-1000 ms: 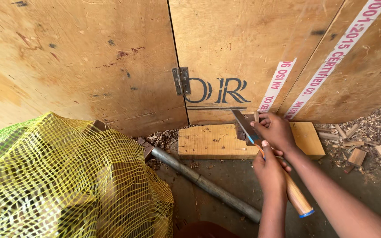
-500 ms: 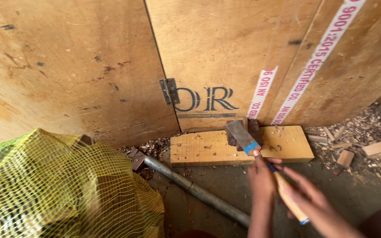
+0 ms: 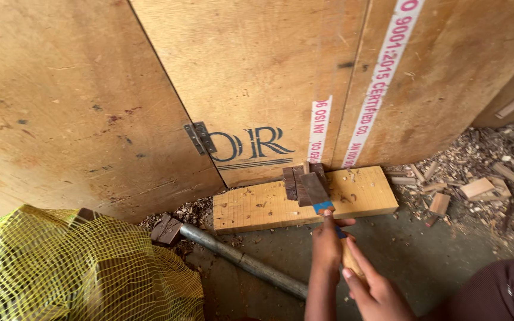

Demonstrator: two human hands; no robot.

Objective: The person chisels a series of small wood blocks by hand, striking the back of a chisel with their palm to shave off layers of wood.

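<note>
Head view, tool: a chisel-like tool with a flat dark steel blade [image 3: 316,189], a blue collar and a pale wooden handle [image 3: 351,261]; the blade lies flat over the dark wood pieces, in the middle of the scene.
Head view, dark wood pieces [image 3: 297,181]: a few small brown blocks that stand close together on the plank, at its far edge, touching the board wall or just beside it; I cannot tell which.
Head view, plank [image 3: 257,208]: a pale, thick board with cut marks, flat on the floor and against the wall.
Left hand [image 3: 326,246]: its grip is closed around the tool just below the blue collar, the thumb near the metal.
Right hand [image 3: 376,288]: it is behind on the handle; the fingers look half curled, so I cannot tell if the grip is fully closed.
Handling, tool: I judge it stiff and heavy at the front, with a sharp edge; the wooden handle is the safe place to take hold, never the blade.
Handling, blocks: probably light, hard and loose, so they can slip or split; hold them by the sides, away from the edge.
Around: a metal pipe [image 3: 242,260] lies on the floor at near left, a yellow net sack [image 3: 78,273] at far left, wood chips [image 3: 477,178] at the right.
</note>
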